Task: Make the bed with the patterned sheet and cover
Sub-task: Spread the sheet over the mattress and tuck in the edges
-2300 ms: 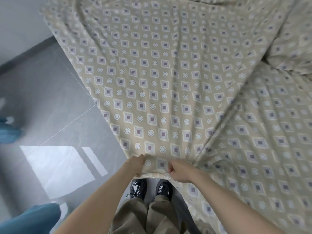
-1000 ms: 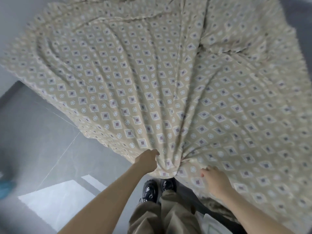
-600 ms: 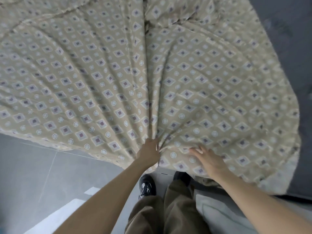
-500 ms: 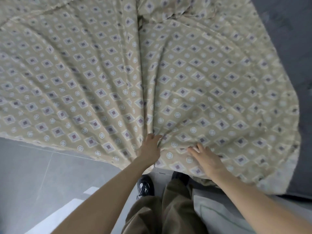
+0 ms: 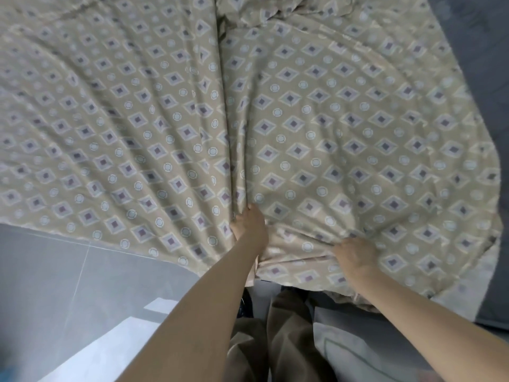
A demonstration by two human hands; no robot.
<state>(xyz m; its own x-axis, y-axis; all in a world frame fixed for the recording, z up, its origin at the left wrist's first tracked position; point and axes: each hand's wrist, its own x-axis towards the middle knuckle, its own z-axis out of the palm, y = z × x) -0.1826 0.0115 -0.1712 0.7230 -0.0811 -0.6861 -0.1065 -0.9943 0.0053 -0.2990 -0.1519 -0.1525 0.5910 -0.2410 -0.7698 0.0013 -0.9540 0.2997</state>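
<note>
The sheet [image 5: 303, 119] fills the top of the view, beige with diamonds and rings. It's fanned out wide and pulled into long creases that all run down to one point at the near edge. That point is the left hand [image 5: 249, 224]: its fingers [image 5: 240, 219] are curled tight into a gathered fold, with cloth bunched inside the fist. Just right of those fingers the hem is rucked into a thick roll. At the far end of that roll sits the right hand [image 5: 355, 253], fingers [image 5: 345, 244] bent down and dug into the fabric, gripping a handful, the tips buried in cloth. The hands are near each other but apart, with the rucked hem stretched between them.

Out beyond the left fingers, the sheet reaches over the grey floor [image 5: 55, 285], its edge free. Beyond the right fingers it lies across the dark grey mattress [image 5: 484, 64], which shows bare along the right side.

Below both hands, toward the body, there are olive trousers [image 5: 283, 340]. A black shoe [image 5: 243, 308] peeps out beside the left forearm, and a pale pad [image 5: 358, 351] sits under the right forearm. Low on the left, a bright patch [image 5: 91, 351] lies on the floor.
</note>
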